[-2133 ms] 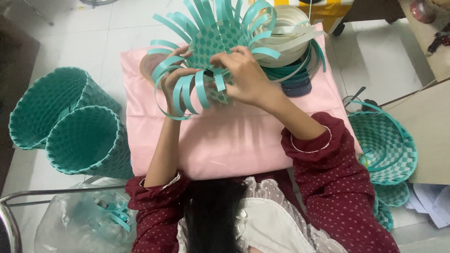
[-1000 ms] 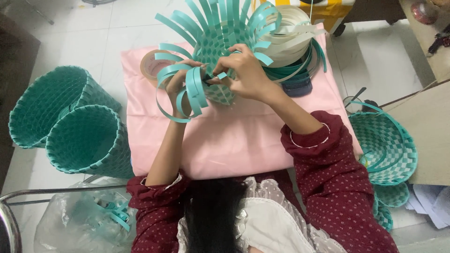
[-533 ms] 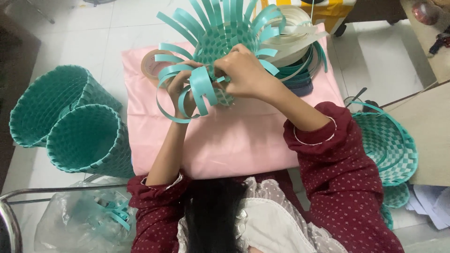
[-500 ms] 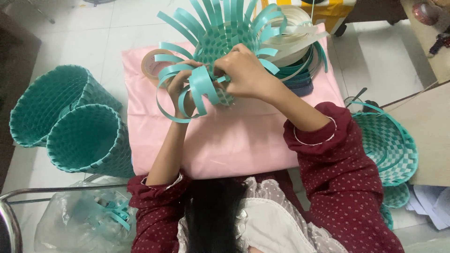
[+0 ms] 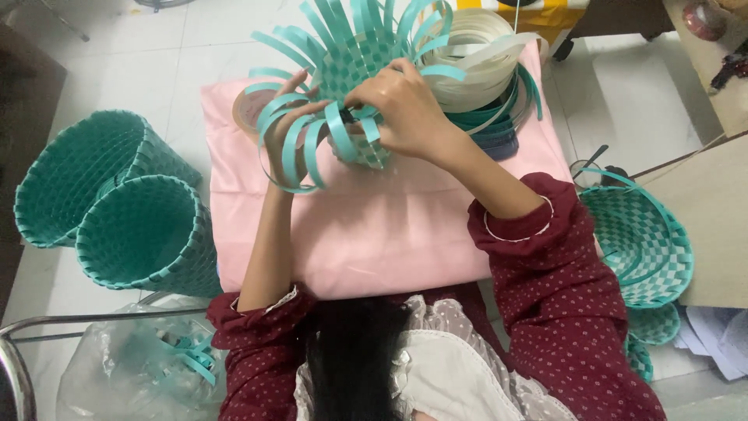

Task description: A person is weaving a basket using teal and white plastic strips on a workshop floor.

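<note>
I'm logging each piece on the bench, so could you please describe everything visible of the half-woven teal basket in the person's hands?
The half-woven basket is made of flat teal strips, plastic by the look, with a checkered woven middle and loose ends fanning outward and curling. It is held tilted above the pink cloth. The left hand grips curled strips at its lower left; the right hand presses on the weave.

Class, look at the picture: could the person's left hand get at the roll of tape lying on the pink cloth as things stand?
Probably yes. The roll of tape lies on the pink cloth just beside the left hand, with only loose teal strips between. But that hand is gripping the half-woven basket and would have to let go.
</note>
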